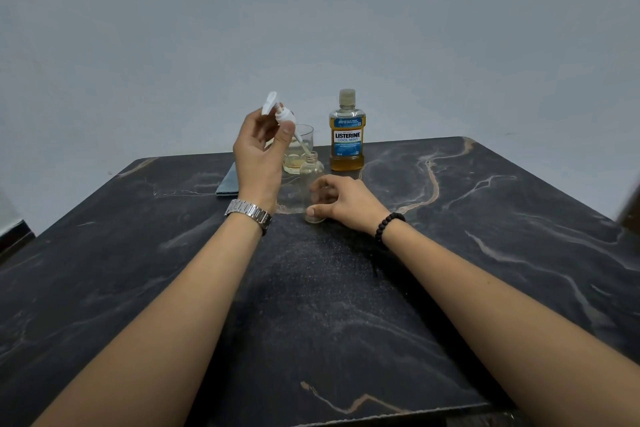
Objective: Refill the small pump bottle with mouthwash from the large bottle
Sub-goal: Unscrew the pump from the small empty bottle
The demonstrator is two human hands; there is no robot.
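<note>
A small clear bottle (311, 174) stands uncapped on the dark marble table (450, 253); it looks empty. My right hand (341, 201) grips its lower part. My left hand (258, 156) is raised to its left and pinches the white pump head (282, 113), tilted, with its dip tube (302, 146) slanting down toward the bottle's mouth. The large mouthwash bottle (346, 135), amber liquid, blue label, cap on, stands upright behind and to the right.
A clear drinking glass (301, 149) with a little pale liquid stands just behind the small bottle. A folded grey cloth (227, 182) lies to the left, partly behind my left hand. A plain wall rises behind the table's far edge.
</note>
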